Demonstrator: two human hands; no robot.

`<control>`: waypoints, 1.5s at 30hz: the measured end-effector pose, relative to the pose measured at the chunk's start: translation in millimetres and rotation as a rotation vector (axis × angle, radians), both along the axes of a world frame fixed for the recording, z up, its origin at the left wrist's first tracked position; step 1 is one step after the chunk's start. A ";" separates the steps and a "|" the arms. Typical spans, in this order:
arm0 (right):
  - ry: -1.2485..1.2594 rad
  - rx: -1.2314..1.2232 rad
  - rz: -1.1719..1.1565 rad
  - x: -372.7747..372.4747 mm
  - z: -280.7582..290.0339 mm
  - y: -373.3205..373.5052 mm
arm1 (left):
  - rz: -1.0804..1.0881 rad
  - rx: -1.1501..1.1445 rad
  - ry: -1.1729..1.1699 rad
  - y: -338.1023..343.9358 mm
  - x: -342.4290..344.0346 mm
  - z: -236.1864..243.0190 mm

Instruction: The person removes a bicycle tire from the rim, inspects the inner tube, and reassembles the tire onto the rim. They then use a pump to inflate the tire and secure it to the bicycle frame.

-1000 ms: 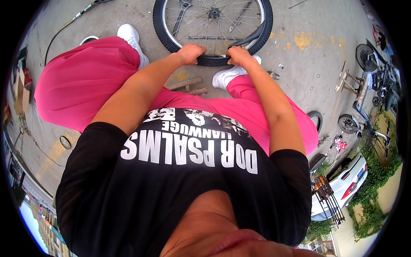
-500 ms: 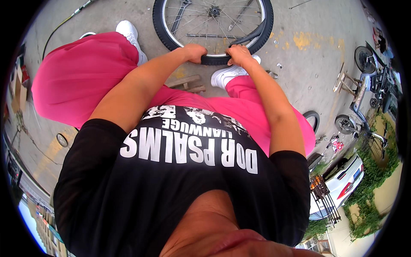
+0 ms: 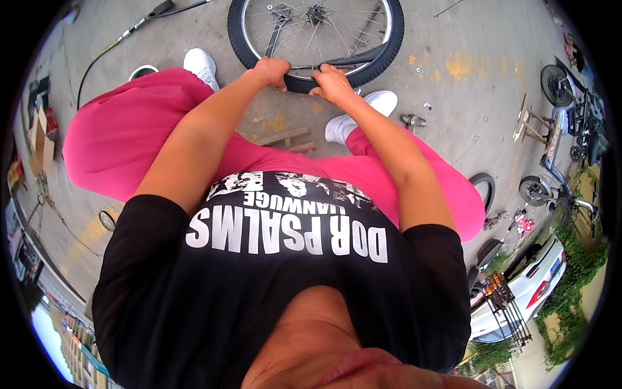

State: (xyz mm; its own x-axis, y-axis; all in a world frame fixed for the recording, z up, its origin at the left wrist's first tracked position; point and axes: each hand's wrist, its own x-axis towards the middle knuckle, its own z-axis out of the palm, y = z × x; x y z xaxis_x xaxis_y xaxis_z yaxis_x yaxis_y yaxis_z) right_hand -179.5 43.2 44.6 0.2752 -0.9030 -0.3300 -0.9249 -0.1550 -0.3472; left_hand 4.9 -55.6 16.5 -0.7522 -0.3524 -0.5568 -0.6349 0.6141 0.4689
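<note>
A spoked bicycle wheel (image 3: 316, 14) with a black tire (image 3: 391, 45) lies at the top of the view, its upper edge cut off. At its near edge my left hand (image 3: 272, 72) is closed around the tire and rim. A short way to the right, my right hand (image 3: 333, 84) also grips the tire, fingers over the rim and thumb on the outer side. From under the right fingers a flat black strip, looking like an inner tube (image 3: 357, 59), runs out along the inside of the rim. What my fingertips press on is hidden.
A wrench (image 3: 278, 31) shows beyond the spokes. An air hose (image 3: 100, 57) lies left, near my white shoe (image 3: 201, 66). Wood pieces (image 3: 285, 137) and a small metal part (image 3: 413, 120) lie on the concrete. Right are motorbikes (image 3: 557, 84) and a white car (image 3: 518, 305).
Both hands have shifted left along the near edge of the wheel, still gripping. The black strip now reaches further left along the rim. The whole view has shifted slightly.
</note>
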 end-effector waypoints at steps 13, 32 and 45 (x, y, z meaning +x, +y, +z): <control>0.097 0.113 -0.031 -10.8 38.8 -24.3 | 0.109 -0.067 0.262 25.5 -8.0 2.4; -0.042 0.149 0.040 -65.3 12.4 -28.2 | 0.154 -0.044 0.164 32.4 -7.6 -4.6; 0.390 0.547 0.183 -18.6 26.2 -41.3 | 0.215 0.028 -0.014 24.8 -8.3 -9.7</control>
